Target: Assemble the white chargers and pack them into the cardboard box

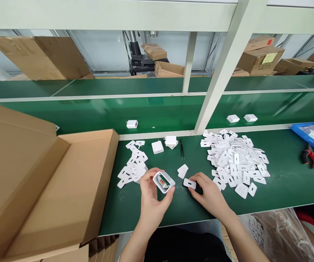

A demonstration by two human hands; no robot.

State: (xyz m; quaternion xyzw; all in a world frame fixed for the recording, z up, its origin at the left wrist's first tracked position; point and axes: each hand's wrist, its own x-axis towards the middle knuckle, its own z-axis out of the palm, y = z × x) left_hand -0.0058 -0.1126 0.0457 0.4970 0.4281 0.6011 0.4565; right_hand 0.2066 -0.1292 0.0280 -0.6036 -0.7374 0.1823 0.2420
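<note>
A white charger housing [170,179] is gripped between the thumb and fingers of my left hand [154,198]. Its open end faces up toward me, and a green circuit board with an orange part [162,182] shows inside. My right hand [208,193] pinches a small white cover plate [189,183] with a dark slot, just right of the housing and apart from it. Two overlapping white plates [182,171] lie just beyond it. A large pile of slotted white cover plates [237,162] spreads to the right, and a smaller pile [132,165] lies left of my left hand.
An open cardboard box [53,193] takes up the left side. Black tweezers [182,150] lie near white chargers [157,147] at the back. Red-handled pliers [309,157] and a blue tray [298,127] are far right. A white post [225,69] rises behind the bench.
</note>
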